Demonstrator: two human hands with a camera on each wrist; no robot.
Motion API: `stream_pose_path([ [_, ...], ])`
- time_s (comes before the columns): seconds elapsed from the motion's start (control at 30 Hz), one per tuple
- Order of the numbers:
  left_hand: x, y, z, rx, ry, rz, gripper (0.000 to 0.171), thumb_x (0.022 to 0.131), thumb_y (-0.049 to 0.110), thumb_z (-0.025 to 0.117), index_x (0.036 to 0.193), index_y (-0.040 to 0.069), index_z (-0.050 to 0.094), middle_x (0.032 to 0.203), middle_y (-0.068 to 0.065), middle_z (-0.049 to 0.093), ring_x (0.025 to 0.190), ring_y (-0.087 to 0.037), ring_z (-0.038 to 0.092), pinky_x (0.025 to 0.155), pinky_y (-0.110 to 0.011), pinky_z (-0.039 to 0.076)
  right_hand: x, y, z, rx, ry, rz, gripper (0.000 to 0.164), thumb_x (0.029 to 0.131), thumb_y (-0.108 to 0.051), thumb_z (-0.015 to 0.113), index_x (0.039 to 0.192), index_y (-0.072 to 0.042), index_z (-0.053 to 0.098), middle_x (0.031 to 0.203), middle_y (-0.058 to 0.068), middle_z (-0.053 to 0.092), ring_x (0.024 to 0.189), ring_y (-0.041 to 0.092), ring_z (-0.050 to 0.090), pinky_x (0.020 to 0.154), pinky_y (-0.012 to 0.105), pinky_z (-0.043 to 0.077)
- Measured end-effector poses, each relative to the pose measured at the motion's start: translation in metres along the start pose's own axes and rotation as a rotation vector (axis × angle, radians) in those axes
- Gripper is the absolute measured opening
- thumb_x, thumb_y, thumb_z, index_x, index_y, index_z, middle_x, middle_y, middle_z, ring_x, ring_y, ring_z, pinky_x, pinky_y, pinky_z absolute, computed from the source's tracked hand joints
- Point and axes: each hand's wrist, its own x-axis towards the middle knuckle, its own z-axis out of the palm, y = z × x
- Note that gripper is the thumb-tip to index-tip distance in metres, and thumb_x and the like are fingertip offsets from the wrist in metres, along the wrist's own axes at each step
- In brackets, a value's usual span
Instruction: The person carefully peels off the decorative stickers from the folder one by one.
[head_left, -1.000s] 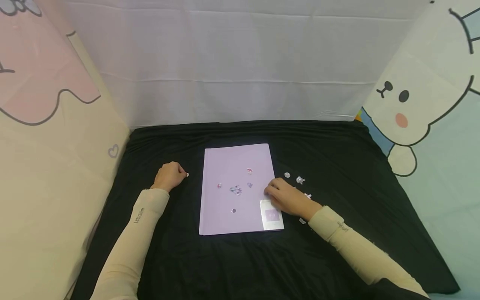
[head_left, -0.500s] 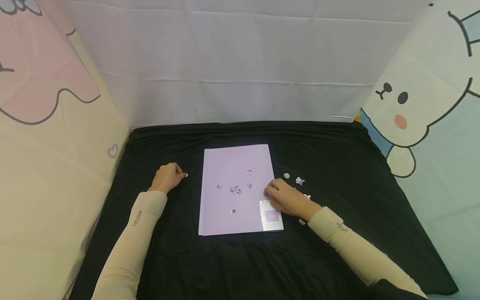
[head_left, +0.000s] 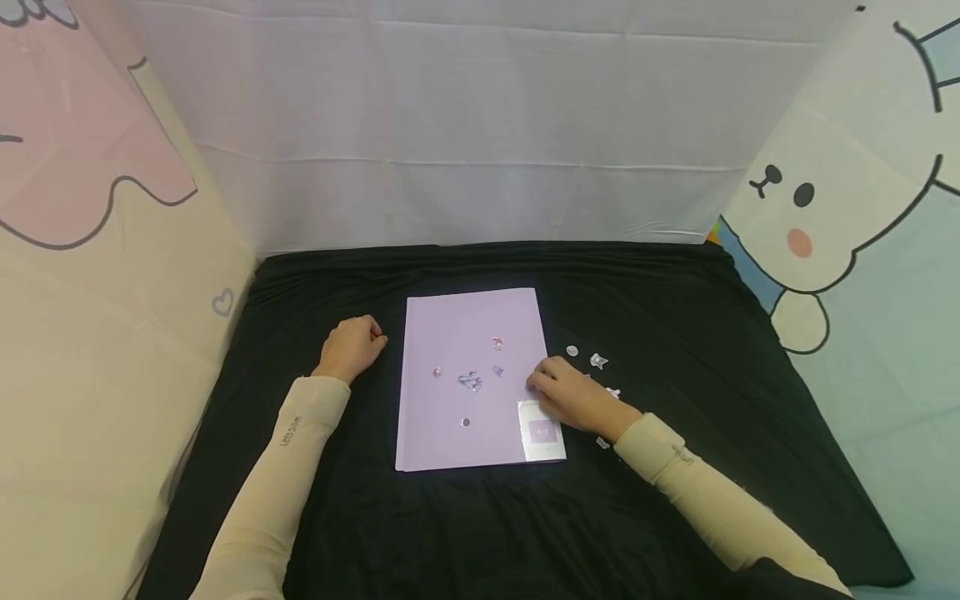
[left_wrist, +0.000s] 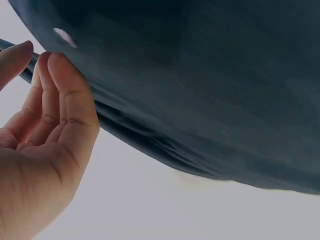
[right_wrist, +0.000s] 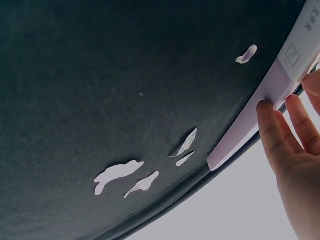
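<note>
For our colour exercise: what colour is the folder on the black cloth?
The folder is pale purple, best seen in the head view.

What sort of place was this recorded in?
Probably a small curtained booth: a white sheet behind, cartoon hangings on both sides, and a black cloth spread under the folder.

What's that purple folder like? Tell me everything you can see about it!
The purple folder is flat, rectangular and smooth, like plastic. It lies closed on the black cloth. Small shiny decorations dot its front, and a whitish label with a purple middle sits at its near right corner. The right hand has its fingers on the thick right edge.
</note>
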Motion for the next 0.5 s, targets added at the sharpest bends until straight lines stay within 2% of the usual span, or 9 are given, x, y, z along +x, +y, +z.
stream_pose_path([
  [0.23,0.013,0.038,0.023,-0.002,-0.042,0.065,0.015,0.095,0.018,0.066,0.098,0.003,0.068,0.086,-0.009,0.065,0.073,-0.024,0.061,0.065,-0.039,0.051,0.0,0.0,-0.001,0.003,0.012,-0.009,0.02,0.089,-0.002,0.07,0.109,-0.007,0.066,0.108,0.01,0.059,0.103,0.024,0.057,0.089,0.034,0.052],
  [0.5,0.025,0.093,0.05,0.028,-0.075,0.203,0.017,0.095,0.02,0.066,0.1,0.005,0.069,0.085,-0.005,0.06,0.079,-0.022,0.058,0.072,-0.038,0.05,0.002,-0.001,-0.001,0.011,0.007,0.001,0.02,0.09,-0.003,0.07,0.109,-0.008,0.066,0.108,0.009,0.059,0.103,0.023,0.056,0.09,0.033,0.051],
])
